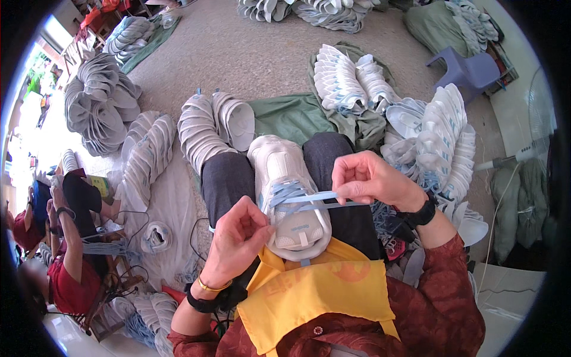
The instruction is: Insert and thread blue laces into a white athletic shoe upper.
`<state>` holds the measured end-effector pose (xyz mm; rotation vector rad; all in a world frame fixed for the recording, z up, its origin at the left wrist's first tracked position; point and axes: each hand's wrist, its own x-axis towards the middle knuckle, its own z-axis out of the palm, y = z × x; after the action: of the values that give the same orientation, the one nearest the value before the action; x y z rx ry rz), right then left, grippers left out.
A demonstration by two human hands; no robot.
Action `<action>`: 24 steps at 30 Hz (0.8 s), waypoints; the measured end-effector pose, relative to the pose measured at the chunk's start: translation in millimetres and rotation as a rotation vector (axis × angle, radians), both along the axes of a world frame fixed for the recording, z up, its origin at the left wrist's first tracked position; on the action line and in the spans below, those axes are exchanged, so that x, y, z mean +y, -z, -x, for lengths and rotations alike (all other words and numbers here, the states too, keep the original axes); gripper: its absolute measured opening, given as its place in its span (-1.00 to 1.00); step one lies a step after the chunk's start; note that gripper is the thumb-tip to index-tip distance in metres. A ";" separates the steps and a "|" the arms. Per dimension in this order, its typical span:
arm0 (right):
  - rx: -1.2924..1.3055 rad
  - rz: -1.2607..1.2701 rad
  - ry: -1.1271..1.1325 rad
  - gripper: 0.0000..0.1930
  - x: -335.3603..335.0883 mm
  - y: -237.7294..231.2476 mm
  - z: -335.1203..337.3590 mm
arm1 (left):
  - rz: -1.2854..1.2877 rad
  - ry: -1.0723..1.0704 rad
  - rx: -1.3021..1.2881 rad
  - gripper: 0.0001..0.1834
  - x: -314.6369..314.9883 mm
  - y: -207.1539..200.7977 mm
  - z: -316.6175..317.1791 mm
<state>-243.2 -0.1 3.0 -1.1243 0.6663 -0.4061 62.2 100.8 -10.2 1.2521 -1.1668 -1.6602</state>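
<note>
A white shoe upper [280, 156] lies between my knees, toe pointing away from me and its tongue [299, 232] towards me. Light blue shoelace [284, 193] crosses the lower part of its eyelet rows. My right hand [370, 181] pinches the lace just right of the upper, and two strands stretch across the tongue to that side. At the upper's near left edge, my left hand [241, 237] is closed, with thumb and finger against the rim. Whether it also has lace between its fingertips is hidden.
Stacked white uppers [201, 128] stand beyond my left knee, with more stacks [443, 143] at the right and grey stacks [101, 104] at the far left. Green cloth [285, 119] covers the floor ahead. A purple chair [467, 72] stands far right. Another person [74, 279] sits at the left.
</note>
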 end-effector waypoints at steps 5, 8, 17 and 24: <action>0.285 0.163 -0.034 -0.82 9.3 4.7 4.4 | -0.021 0.007 0.039 -0.79 6.0 -9.2 -8.0; 0.193 0.124 0.059 -0.80 15.9 3.1 -6.3 | -0.044 0.014 0.039 -0.77 10.5 -16.5 -23.4; 0.395 0.509 0.134 -0.76 32.1 -0.2 -26.0 | -0.025 -0.050 0.022 -0.72 51.4 -47.5 -120.0; 0.500 0.555 0.059 -0.87 37.3 2.0 -20.9 | -0.105 -0.112 -0.027 -0.72 64.1 -35.6 -120.3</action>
<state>-222.3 37.1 1.0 -1.7664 1.0636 -0.3717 182.5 164.9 25.4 1.3834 -1.0167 -1.6437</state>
